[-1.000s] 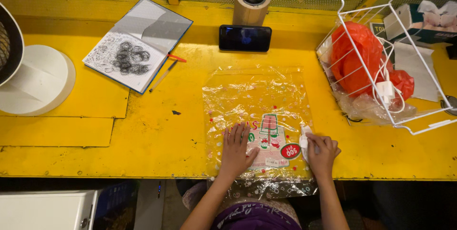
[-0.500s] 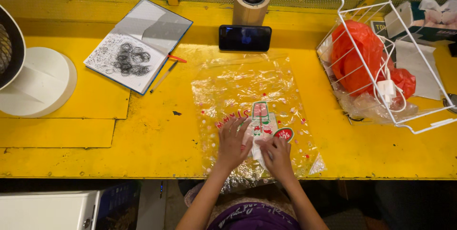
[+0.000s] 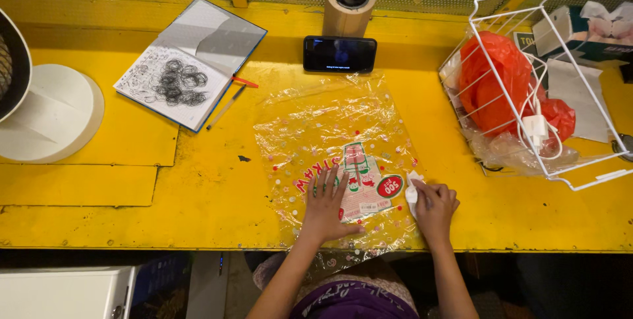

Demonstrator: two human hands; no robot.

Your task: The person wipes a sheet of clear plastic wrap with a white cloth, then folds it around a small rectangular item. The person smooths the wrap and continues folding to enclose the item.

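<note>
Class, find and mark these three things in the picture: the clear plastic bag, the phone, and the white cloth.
clear plastic bag [image 3: 316, 127]: head view, on its bare upper part.
phone [image 3: 339, 54]: head view, middle of its dark screen.
white cloth [image 3: 413, 187]: head view, on the bit showing at the right hand's fingers.

An open notebook [image 3: 191, 62] with a pen [image 3: 225, 106] beside it lies on the yellow tabletop [image 3: 99, 207]; a black phone [image 3: 339, 54] leans against a tape roll [image 3: 349, 3]; a white wire basket [image 3: 527, 88] holds an orange bag [image 3: 491, 81].
</note>
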